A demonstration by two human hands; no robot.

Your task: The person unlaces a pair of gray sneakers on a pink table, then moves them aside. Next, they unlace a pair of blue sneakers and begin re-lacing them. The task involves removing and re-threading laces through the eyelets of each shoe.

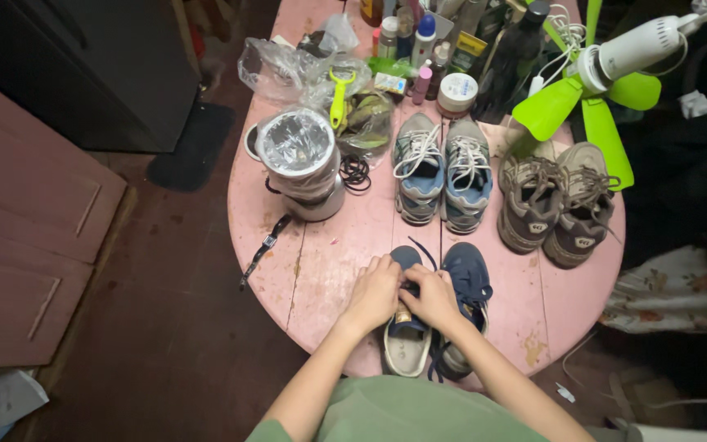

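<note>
Left navy sneaker (407,327) lay at the pink table's (321,262) near edge, long axis near-to-far, toe away | left hand (374,293) and right hand (433,296) both pinched its laces at mid-shoe | matching navy sneaker (466,282) touching alongside, same heading

Lighting is uneven: the pink table (321,270) is moderately lit from above, and the surroundings away from it fall into deep shadow. The floor left of the table is dim; the area right of it is almost black. Glare shows on the foil-topped container (296,141) on the table. Wide-angle distortion bends the frame edges. Focus is acceptable at the table centre.
</note>
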